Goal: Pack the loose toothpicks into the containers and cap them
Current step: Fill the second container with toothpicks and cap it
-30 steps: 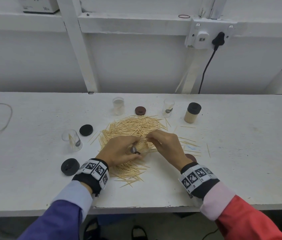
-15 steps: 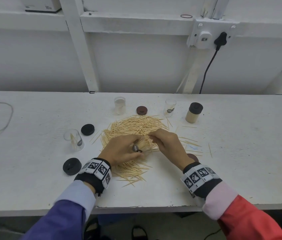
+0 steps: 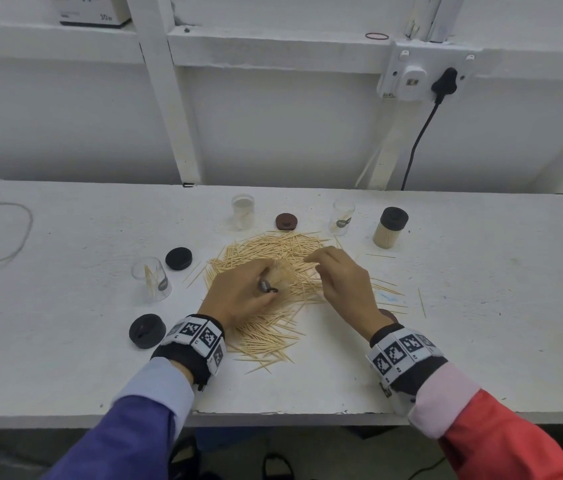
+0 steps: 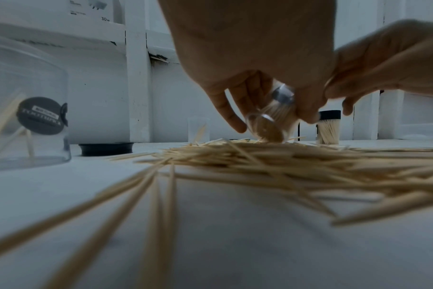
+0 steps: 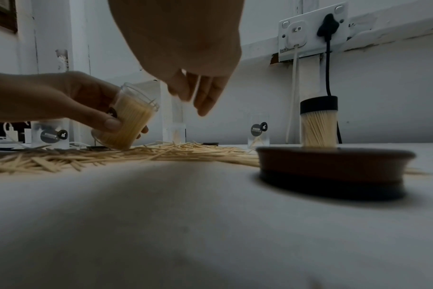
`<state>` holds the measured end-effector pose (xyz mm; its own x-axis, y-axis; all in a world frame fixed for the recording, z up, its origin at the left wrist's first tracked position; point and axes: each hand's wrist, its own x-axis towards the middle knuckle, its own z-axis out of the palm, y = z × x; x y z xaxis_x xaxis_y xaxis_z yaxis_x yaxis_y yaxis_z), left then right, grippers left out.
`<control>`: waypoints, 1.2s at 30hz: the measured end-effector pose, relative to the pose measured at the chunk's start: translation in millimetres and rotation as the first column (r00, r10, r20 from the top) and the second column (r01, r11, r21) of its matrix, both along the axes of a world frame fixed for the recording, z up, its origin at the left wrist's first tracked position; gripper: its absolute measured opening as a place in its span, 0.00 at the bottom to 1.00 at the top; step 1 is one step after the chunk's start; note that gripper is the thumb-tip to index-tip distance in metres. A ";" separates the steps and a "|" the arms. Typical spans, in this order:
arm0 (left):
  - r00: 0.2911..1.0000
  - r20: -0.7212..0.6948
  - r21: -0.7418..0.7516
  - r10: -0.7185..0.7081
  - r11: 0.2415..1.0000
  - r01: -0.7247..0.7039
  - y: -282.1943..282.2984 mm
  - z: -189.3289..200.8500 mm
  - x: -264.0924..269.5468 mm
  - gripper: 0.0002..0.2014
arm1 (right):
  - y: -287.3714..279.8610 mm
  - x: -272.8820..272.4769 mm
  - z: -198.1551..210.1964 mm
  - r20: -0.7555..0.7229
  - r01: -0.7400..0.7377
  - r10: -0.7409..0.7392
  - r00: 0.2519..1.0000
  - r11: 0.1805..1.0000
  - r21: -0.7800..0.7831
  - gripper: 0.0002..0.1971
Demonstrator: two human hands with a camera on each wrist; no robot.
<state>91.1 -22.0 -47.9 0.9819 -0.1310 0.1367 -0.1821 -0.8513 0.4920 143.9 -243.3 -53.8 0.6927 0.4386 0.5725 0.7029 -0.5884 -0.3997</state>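
Three clear plastic containers [image 3: 152, 278] nearly empty, uncapped. Tilted, nearly full clear container [image 5: 126, 125] gripped by left hand [image 3: 238, 292] on loose wooden toothpick pile [image 3: 273, 258]. Toothpick pinched by right hand [image 3: 342, 282]. One black-capped full container [image 3: 389, 227] done.

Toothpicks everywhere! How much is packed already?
One capped container looks full. The left hand grips a nearly full tilted container; the right hand pinches a toothpick. A big pile, three near-empty containers and loose caps remain.
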 end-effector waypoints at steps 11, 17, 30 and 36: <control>0.993 -0.007 0.028 0.119 0.993 -0.119 1.3 2.6 1.1 0.29 | 9.3 6.0 -3.8 -0.216 -0.122 -0.014 0.976 0.788 -0.603 0.19; 0.993 -0.018 0.049 0.121 0.992 -0.120 0.7 5.2 -0.2 0.29 | 16.7 15.0 -4.3 -0.178 -0.051 -0.082 0.981 0.771 -0.635 0.11; 0.973 0.054 0.042 0.225 0.973 -0.228 5.2 0.2 0.5 0.27 | 10.9 14.2 4.7 -0.193 0.047 -0.142 0.971 0.903 -0.426 0.07; 0.968 0.058 0.086 0.243 0.965 -0.247 4.6 -1.1 2.1 0.27 | 13.3 15.5 2.2 -0.093 0.128 -0.152 0.984 0.965 -0.231 0.04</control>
<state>93.2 -17.5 -49.0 0.9784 0.0985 0.1816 0.0167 -0.9137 0.4059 159.4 -229.9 -51.5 0.8092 0.4406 0.3886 0.5664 -0.7607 -0.3171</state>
